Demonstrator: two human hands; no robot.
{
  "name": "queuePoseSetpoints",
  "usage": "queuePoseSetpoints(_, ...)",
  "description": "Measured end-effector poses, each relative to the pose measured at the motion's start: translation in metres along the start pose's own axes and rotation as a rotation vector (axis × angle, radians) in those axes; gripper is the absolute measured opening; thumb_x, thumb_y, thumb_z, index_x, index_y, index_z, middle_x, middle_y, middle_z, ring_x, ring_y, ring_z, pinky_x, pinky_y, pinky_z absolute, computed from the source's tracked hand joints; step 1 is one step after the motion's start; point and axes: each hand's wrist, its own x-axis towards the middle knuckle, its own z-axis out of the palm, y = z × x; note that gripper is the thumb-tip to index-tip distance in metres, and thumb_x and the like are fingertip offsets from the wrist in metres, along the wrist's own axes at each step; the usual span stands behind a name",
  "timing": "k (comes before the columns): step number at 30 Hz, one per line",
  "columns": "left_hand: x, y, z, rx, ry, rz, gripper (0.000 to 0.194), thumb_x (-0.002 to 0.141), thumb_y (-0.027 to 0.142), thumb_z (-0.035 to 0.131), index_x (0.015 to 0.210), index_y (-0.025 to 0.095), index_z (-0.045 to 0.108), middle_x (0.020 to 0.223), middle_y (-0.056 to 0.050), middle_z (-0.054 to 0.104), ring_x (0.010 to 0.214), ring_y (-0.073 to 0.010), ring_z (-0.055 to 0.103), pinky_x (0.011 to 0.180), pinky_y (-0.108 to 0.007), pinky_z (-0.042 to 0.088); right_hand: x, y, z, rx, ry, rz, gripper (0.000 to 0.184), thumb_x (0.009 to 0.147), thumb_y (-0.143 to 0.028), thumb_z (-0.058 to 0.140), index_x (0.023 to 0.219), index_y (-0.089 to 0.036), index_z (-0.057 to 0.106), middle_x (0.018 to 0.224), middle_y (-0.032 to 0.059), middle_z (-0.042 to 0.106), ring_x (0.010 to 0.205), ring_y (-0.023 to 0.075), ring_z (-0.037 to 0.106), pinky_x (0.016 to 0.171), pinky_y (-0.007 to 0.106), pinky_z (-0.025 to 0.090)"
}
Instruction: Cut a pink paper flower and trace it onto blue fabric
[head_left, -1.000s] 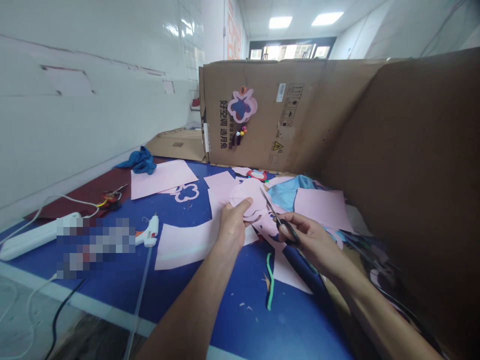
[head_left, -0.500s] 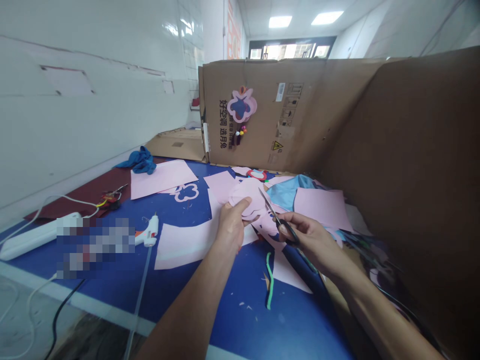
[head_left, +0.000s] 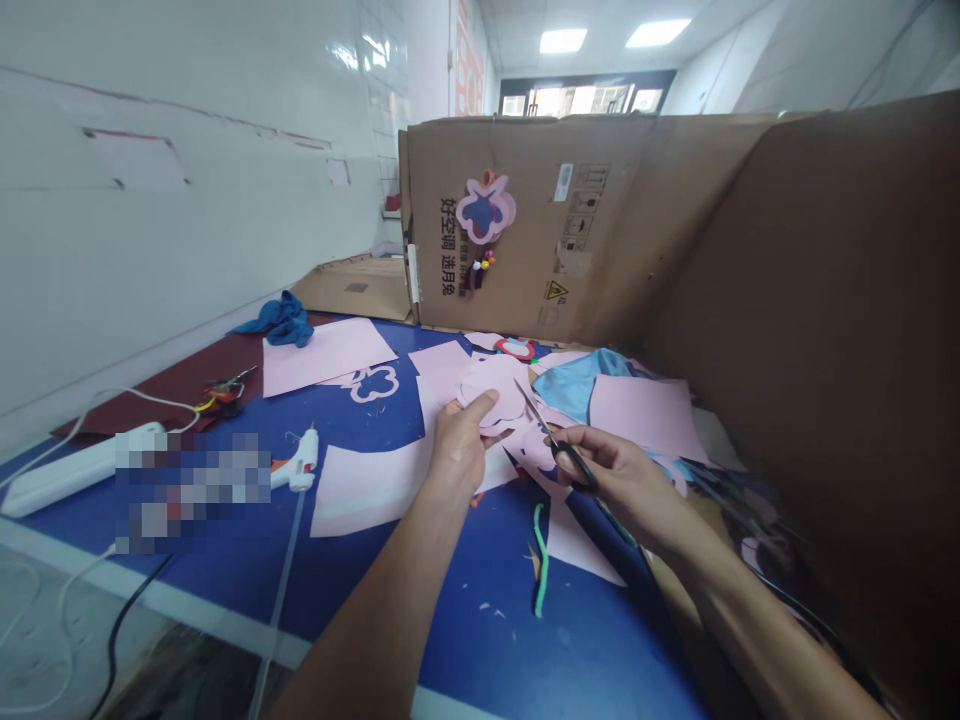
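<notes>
My left hand (head_left: 463, 440) is closed on a piece of pink paper (head_left: 501, 385) with a rounded, curvy edge, the thumb pressed on top. In my right hand (head_left: 611, 465) is a pair of black-handled scissors (head_left: 574, 462), the blades pointing up and left at the right edge of that paper. Whether the blades are parted is hard to make out. Under and around both hands lie pink paper sheets (head_left: 367, 495) and cut scraps. A green fuzzy stem (head_left: 541, 565) rests on the blue table (head_left: 480, 650) nearer to me.
A white glue gun (head_left: 304, 460) and a white power strip (head_left: 82, 475) with cables are at left. Pliers (head_left: 221, 395) and blue cloth (head_left: 277, 320) lie behind them. A cardboard wall (head_left: 600, 230) bearing a flower ornament (head_left: 486, 215) closes off the back and right.
The pink paper and my left hand have shifted slightly. The scissors have moved a little left against the paper's edge. Other things lie as before.
</notes>
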Motion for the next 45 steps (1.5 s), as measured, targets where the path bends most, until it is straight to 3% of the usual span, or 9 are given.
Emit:
queuePoseSetpoints(7, 0.0009, -0.0016, -0.0005, 0.015, -0.041, 0.002, 0.036, 0.068, 0.025, 0.086, 0.101, 0.016, 0.075, 0.093, -0.007, 0.081, 0.077, -0.0217, 0.077, 0.073, -0.036, 0.064, 0.001, 0.005, -0.0013, 0.008, -0.03, -0.019, 0.054, 0.078, -0.064, 0.088, 0.107, -0.022, 0.072, 0.077, 0.0002, 0.063, 0.069, 0.0168, 0.051, 0.065, 0.03, 0.037)
queuePoseSetpoints(35, 0.0017, -0.0007, -0.0011, 0.039, -0.05, 0.003, 0.038, 0.064, 0.028, 0.089, 0.097, 0.016, 0.075, 0.094, -0.011, 0.081, 0.079, -0.0244, 0.077, 0.072, -0.036, 0.062, -0.0015, -0.0012, -0.0016, -0.004, -0.007, -0.017, 0.053, 0.073, -0.064, 0.091, 0.101, -0.022, 0.076, 0.08, 0.0023, 0.067, 0.072, 0.0187, 0.057, 0.067, 0.031, 0.044)
queuePoseSetpoints(45, -0.0004, 0.002, 0.0008, 0.019, -0.041, -0.011, 0.033, 0.066, 0.025, 0.086, 0.095, 0.015, 0.076, 0.09, -0.008, 0.08, 0.07, -0.0199, 0.073, 0.063, -0.031, 0.059, -0.0013, 0.0011, -0.0004, 0.02, -0.026, -0.024, 0.047, 0.076, -0.06, 0.091, 0.1, -0.022, 0.075, 0.084, 0.0033, 0.069, 0.074, 0.0185, 0.057, 0.066, 0.03, 0.042)
